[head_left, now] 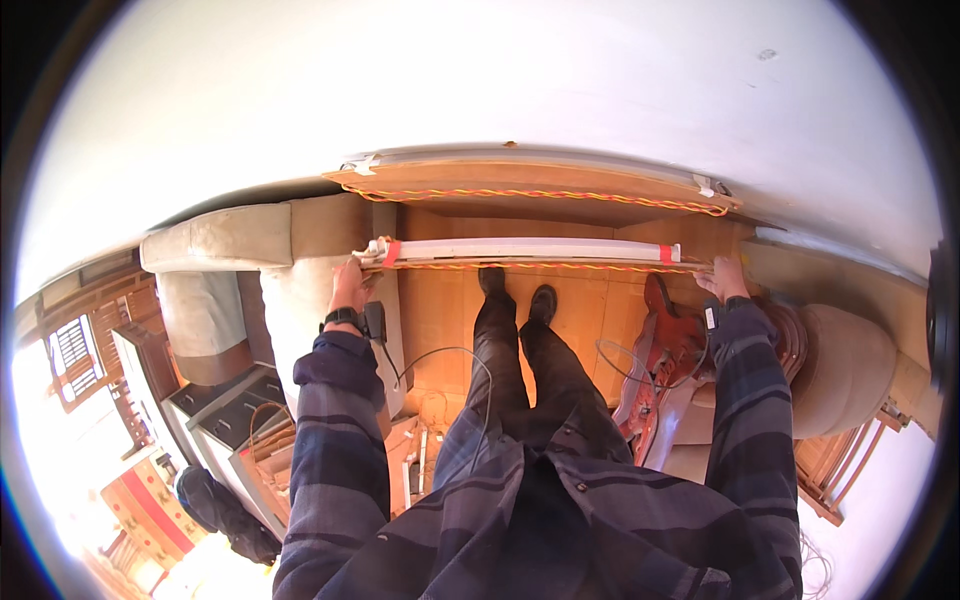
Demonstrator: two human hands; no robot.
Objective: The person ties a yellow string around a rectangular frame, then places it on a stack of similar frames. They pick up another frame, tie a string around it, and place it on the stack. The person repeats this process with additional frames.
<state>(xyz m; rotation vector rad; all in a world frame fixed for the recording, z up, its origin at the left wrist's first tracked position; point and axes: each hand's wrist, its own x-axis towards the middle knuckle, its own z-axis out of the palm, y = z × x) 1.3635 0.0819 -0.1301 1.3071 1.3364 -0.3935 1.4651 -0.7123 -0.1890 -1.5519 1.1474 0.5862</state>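
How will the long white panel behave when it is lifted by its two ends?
The long white panel probably stays stiff: it looks straight between the left hand and right hand. Being long and thin, it may swing or twist easily. The orange cord along its edge looks floppy.

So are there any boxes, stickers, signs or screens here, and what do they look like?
Paper bag: low on the left beside the grey drawers, brown, with looped handles.
Tape bands: red, wrapped near both ends of the long white board the two hands hold.
Signs or screens: none in view.
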